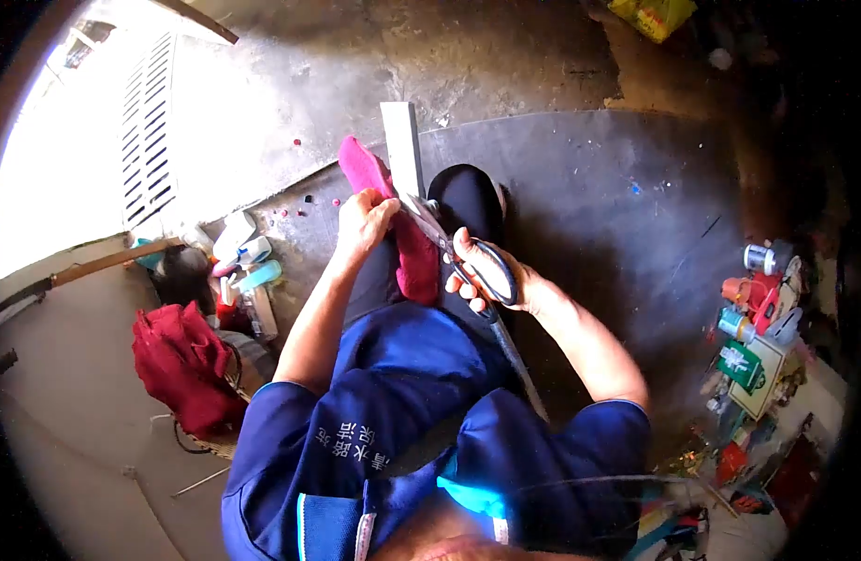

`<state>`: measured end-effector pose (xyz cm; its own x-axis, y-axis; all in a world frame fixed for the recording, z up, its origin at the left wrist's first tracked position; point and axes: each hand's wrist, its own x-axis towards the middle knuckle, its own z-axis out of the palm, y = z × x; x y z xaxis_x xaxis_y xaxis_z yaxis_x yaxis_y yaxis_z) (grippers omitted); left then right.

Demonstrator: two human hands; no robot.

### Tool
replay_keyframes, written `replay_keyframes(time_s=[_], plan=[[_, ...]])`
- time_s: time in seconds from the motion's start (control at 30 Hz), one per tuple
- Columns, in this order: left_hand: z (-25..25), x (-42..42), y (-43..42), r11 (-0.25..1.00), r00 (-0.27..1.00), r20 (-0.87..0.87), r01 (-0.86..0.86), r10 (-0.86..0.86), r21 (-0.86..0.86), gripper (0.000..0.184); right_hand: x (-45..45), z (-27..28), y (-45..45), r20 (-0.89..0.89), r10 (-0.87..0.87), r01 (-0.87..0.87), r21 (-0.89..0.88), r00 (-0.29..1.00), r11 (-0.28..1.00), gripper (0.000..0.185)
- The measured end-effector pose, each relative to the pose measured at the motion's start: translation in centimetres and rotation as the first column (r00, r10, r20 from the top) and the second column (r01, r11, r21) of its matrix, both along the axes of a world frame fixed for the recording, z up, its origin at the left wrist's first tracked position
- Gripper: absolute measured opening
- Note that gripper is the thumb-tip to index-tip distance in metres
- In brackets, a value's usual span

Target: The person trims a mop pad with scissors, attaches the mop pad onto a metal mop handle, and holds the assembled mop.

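Observation:
My left hand (363,222) pinches the edge of a magenta sock-like fabric piece (416,257), which lies lengthwise over my left leg. My right hand (491,276) is closed around the handles of a pair of scissors (435,227). The scissor blades point up and left, meeting the fabric close to my left fingertips. Whether the blades are parted cannot be made out. A pale grey bar (402,145) runs between my legs, partly covered by the scissors and the fabric.
To the left, a dark red cloth (187,365) hangs over a basket, near several bottles (259,274). More containers and clutter, including a green box (741,365), line the right side. Small red bits lie on the floor (290,201). A yellow bag (657,17) is at the top.

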<state>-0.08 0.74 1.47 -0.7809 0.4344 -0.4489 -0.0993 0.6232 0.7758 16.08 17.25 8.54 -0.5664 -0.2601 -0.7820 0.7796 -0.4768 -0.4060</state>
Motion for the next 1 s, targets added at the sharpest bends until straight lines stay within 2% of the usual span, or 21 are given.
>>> replay_keyframes(time_s=[0.03, 0.07, 0.13, 0.2, 0.23, 0.27, 0.3, 0.33, 0.4, 0.43, 0.5, 0.57, 0.67, 0.7, 0.87, 0.93, 0.97, 1.0], plan=[[-0.8, 0.0, -0.1, 0.995, 0.974, -0.212, 0.071, -0.084, -0.067, 0.028, 0.1, 0.1, -0.2, -0.005, 0.006, -0.006, 0.017, 1.0, 1.0, 0.062], [-0.8, 0.0, 0.2, 0.993, 0.971, -0.216, 0.084, -0.099, -0.078, 0.028, 0.2, 0.4, -0.3, -0.01, 0.013, -0.012, 0.038, 1.0, 0.999, 0.059], [0.1, 0.1, 0.8, 0.959, 0.926, -0.307, 0.145, -0.218, -0.242, 0.028, 0.2, 0.2, -0.7, -0.018, -0.02, 0.021, 0.062, 1.0, 0.998, 0.061], [0.3, 0.1, 0.8, 0.959, 0.945, -0.252, 0.146, -0.207, -0.241, 0.03, 0.5, -0.2, -1.0, -0.118, -0.001, 0.014, 0.11, 0.993, 0.994, 0.062], [0.1, 0.5, 0.5, 0.973, 0.944, -0.286, 0.104, -0.162, -0.206, 0.03, 0.6, -0.2, -1.3, -0.128, -0.002, 0.024, 0.17, 0.992, 0.985, 0.08], [0.0, 1.0, 0.2, 0.984, 0.941, -0.317, 0.063, -0.114, -0.168, 0.03, 0.8, -0.1, -1.1, -0.13, -0.018, 0.039, 0.163, 0.991, 0.986, 0.08], [0.0, 1.5, -0.1, 0.987, 0.932, -0.353, 0.028, -0.083, -0.159, 0.03, 0.8, 0.1, -0.8, -0.13, -0.044, 0.058, 0.101, 0.991, 0.993, 0.072], [0.1, 2.0, -0.6, 0.988, 0.941, -0.327, 0.038, -0.086, -0.151, 0.03, 0.8, 0.0, -0.5, -0.127, -0.069, 0.074, 0.038, 0.99, 0.997, 0.063], [0.1, 2.7, -1.2, 0.997, 0.96, -0.278, 0.023, -0.044, -0.077, 0.03, 0.9, -0.3, -0.1, -0.083, -0.07, 0.071, 0.003, 0.994, 0.998, 0.063], [-0.2, 2.8, -1.4, 0.997, 0.96, -0.277, 0.021, -0.042, -0.077, 0.03, 0.8, -0.5, 0.1, -0.095, -0.042, 0.044, 0.013, 0.995, 0.999, 0.063], [-0.5, 3.0, -1.8, 0.998, 0.983, -0.171, -0.057, 0.062, 0.039, 0.029, 0.4, -0.5, 0.4, -0.105, -0.003, 0.006, 0.028, 0.994, 1.0, 0.063], [-0.3, 3.0, -1.9, 0.997, 0.981, -0.185, -0.053, 0.062, 0.055, 0.028, -0.3, 0.3, 1.0, -0.141, 0.136, -0.113, 0.161, 0.981, 0.98, 0.065], [1.3, 2.8, -1.7, 0.998, 0.971, -0.232, -0.05, 0.06, 0.049, 0.027, -1.5, 1.6, 1.1, -0.097, 0.251, -0.23, 0.186, 0.963, 0.955, 0.069], [1.7, 2.8, -1.6, 0.998, 0.965, -0.256, -0.051, 0.057, 0.029, 0.027, -1.8, 1.9, 0.8, -0.13, 0.272, -0.237, 0.239, 0.953, 0.942, 0.091], [2.1, 2.9, -1.9, 0.999, 0.947, -0.316, -0.052, 0.055, 0.016, 0.026, -3.7, 3.8, 0.1, -0.135, 0.398, -0.326, 0.372, 0.907, 0.869, 0.086], [2.1, 3.0, -2.0, 0.999, 0.946, -0.321, -0.047, 0.051, 0.021, 0.026, -4.5, 3.8, -0.2, -0.037, 0.533, -0.445, 0.504, 0.845, 0.74, 0.079], [1.9, 3.0, -2.0, 0.998, 0.937, -0.343, -0.047, 0.058, 0.038, 0.026, -4.8, 4.0, -0.1, -0.022, 0.523, -0.447, 0.489, 0.852, 0.749, 0.072], [1.8, 3.0, -1.9, 0.997, 0.929, -0.365, -0.047, 0.064, 0.057, 0.026, -5.0, 4.4, -0.3, -0.014, 0.53, -0.454, 0.497, 0.848, 0.74, 0.072]])
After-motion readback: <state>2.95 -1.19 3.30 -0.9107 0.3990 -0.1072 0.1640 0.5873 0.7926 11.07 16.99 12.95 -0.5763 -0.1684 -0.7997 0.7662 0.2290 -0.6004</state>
